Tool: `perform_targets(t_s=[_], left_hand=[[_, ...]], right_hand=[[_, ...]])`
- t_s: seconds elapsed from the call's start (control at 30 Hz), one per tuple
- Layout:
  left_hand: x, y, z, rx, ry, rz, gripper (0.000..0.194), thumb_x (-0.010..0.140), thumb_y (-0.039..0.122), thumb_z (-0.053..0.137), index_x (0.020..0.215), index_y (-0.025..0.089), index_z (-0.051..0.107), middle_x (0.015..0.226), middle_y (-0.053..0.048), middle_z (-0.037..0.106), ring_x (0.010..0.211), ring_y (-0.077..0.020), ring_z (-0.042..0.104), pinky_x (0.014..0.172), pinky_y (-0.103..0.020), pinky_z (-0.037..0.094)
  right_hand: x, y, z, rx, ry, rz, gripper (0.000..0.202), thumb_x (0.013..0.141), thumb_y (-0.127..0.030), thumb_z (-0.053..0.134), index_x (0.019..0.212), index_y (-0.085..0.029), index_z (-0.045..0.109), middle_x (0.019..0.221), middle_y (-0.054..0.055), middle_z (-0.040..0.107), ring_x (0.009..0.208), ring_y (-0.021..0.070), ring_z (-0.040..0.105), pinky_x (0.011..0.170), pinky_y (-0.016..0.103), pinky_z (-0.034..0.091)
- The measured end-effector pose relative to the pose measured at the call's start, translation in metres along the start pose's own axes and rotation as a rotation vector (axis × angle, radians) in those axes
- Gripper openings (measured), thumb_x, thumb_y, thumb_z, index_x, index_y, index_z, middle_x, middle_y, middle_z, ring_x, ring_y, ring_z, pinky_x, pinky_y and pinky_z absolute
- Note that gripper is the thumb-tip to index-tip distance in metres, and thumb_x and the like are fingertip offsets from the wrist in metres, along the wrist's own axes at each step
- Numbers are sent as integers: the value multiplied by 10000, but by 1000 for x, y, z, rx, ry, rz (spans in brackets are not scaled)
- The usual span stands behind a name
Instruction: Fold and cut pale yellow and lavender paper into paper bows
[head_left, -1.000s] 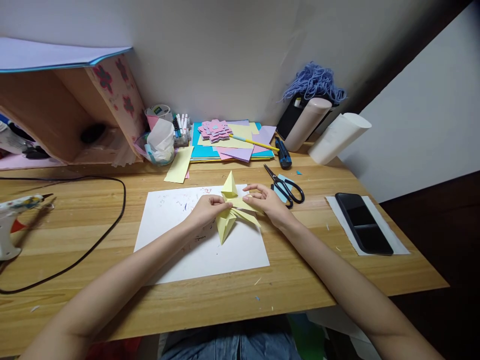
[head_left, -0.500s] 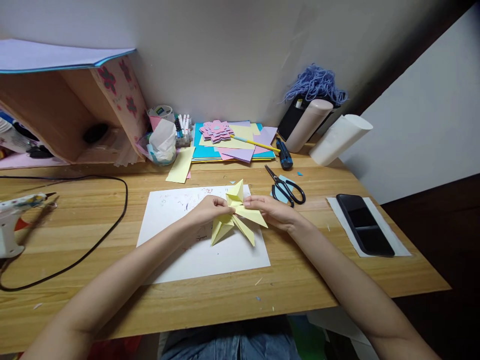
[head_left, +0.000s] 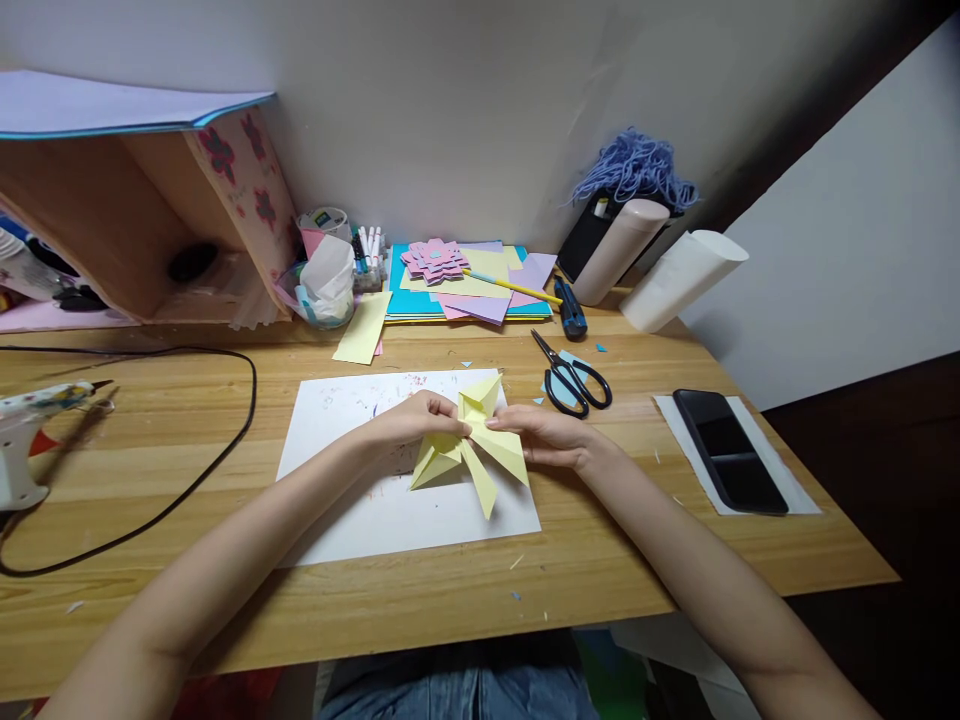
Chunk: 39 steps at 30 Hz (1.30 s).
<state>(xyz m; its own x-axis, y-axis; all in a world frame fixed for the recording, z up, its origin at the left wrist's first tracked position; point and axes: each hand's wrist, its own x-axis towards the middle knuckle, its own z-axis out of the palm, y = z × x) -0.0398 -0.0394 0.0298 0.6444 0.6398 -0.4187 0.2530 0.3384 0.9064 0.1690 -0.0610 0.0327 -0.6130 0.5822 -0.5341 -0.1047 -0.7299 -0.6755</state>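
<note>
A folded yellow paper flower (head_left: pixel 480 462) with several pointed petals is held over a white sheet (head_left: pixel 337 540) marked with small coloured stains. My left hand (head_left: pixel 421 418) pinches it near its centre from the left, thumb on top. From the right, my right hand (head_left: pixel 546 432) grips a petal, its thumb over the paper and the other fingers underneath, partly hidden. Black-handled scissors (head_left: pixel 574 378) lie behind my right hand, partly over a blue paper scrap.
A glue gun (head_left: pixel 30 440) with a black cord lies at left, near an open cardboard box (head_left: pixel 262 220). At the back are a pink paper flower (head_left: pixel 435 260), coloured papers, a utility knife (head_left: pixel 570 310) and a paper roll (head_left: pixel 679 280). A phone (head_left: pixel 727 450) lies at right.
The yellow paper flower has turned and tilted in my hands; its lower petals now point further down and left. My right hand has shifted slightly downward.
</note>
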Motion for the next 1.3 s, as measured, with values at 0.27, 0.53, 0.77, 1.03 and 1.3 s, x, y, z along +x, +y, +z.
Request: perform_targets(t_s=[0.27,0.53,0.77,1.03,1.3], left_hand=[[-1,2,0,1,4,-23,228,676,363,657,663,135,648,570,-6,559,466,-77,436,465,-228,276],[5,1,3,88,169,29,236,662,359,659,587,136,644,503,20,498,473,-71,340,462,-232,204],[4,-1,7,22,195,54,204,666,340,665,650,137,685,658,-45,655,562,-102,470,544,-231,324],[8,-9,8,32,361,65,223,643,362,679,633,140,663,652,-34,641,583,-116,504,562,-239,340],[6,-6,8,-77,370,16,249,655,389,671,706,147,697,768,-79,690,658,-148,566,614,-264,401]], right_hand=[[1,1,-1,-98,46,-38,211,609,-235,765,711,-125,617,674,2,630,532,54,522,474,167,387],[4,9,3,-334,474,-372,403,516,-280,809,753,-183,498,634,-31,625,531,99,550,512,220,404],[2,9,13,-579,606,-523,229,616,-298,732,774,-161,639,826,67,677,731,173,618,674,298,476],[7,16,14,-566,568,-517,207,682,-368,675,731,-171,637,762,55,675,695,179,618,628,297,477],[4,20,16,-1067,616,-772,177,835,-306,530,864,-221,683,781,38,685,651,172,589,612,303,442]])
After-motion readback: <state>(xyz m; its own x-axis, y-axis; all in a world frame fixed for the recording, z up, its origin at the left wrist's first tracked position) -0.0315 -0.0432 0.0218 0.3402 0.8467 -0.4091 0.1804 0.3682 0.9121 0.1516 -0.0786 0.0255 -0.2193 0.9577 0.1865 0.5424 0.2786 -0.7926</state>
